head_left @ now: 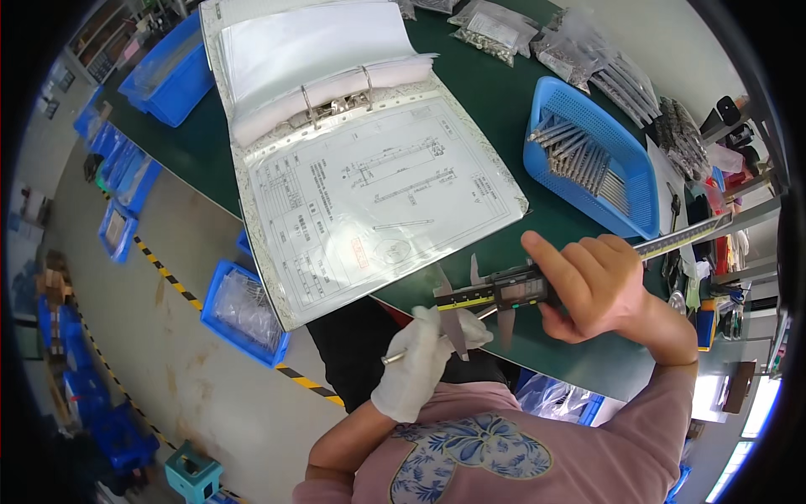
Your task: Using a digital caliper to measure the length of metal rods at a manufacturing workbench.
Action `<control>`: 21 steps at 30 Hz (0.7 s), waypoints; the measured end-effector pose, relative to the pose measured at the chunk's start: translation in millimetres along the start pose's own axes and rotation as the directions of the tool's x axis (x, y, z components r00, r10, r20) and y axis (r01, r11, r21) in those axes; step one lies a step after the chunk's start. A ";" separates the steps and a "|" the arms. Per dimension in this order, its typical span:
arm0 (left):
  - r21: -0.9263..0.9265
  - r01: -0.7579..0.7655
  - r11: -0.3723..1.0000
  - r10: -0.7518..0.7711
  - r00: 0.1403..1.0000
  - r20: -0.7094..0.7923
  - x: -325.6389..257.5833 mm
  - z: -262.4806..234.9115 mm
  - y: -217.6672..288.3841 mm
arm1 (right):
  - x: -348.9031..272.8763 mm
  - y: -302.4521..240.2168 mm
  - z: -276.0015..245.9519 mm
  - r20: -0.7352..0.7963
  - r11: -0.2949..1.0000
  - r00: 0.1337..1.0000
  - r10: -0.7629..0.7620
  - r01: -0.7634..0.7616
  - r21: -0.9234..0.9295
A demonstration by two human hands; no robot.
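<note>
My left hand (413, 370), in a white glove, is closed around a thin metal rod (393, 359) in front of my body. One end of the rod sticks out to the left of the glove. Its other end runs toward the caliper's jaws. My bare right hand (592, 287) grips a digital caliper (520, 291) by its slider, with the beam pointing up to the right. The caliper's large jaws stand apart and hang down beside the gloved fingers. Whether the jaws touch the rod, I cannot tell.
An open ring binder (281, 290) with a technical drawing lies on the green table (491, 168). Right of it, a blue basket (537, 92) holds many metal rods. Bags of metal parts (562, 59) lie behind. Blue bins (277, 357) with plastic bags stand on the floor at left.
</note>
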State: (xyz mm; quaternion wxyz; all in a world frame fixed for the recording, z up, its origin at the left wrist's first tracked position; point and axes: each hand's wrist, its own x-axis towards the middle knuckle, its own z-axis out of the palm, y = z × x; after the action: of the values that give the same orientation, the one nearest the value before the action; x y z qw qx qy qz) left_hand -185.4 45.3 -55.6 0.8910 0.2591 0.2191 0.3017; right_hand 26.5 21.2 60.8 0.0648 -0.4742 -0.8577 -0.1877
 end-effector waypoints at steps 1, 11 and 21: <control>0.066 -0.050 0.997 0.048 0.998 0.029 -0.1 -1.1 -6.2 | -1.2 -1.9 1.9 0.003 1.000 1.000 -0.022 0.022 -0.008; 0.073 -0.120 0.990 0.120 0.993 -0.005 -9.4 21.5 2.7 | -22.4 -10.8 -1.7 -0.055 0.983 0.982 0.180 -0.177 0.052; 0.117 -0.122 0.986 0.140 0.978 -0.158 -24.9 -22.9 50.1 | -97.0 0.2 -34.8 -0.032 0.873 0.872 0.488 -0.488 0.015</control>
State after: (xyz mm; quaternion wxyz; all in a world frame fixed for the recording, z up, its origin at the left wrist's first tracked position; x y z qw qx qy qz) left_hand -237.2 71.0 -37.6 0.8327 0.2945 0.2906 0.3681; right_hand 77.0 -68.6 64.8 0.1265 -0.6717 -0.7097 -0.1706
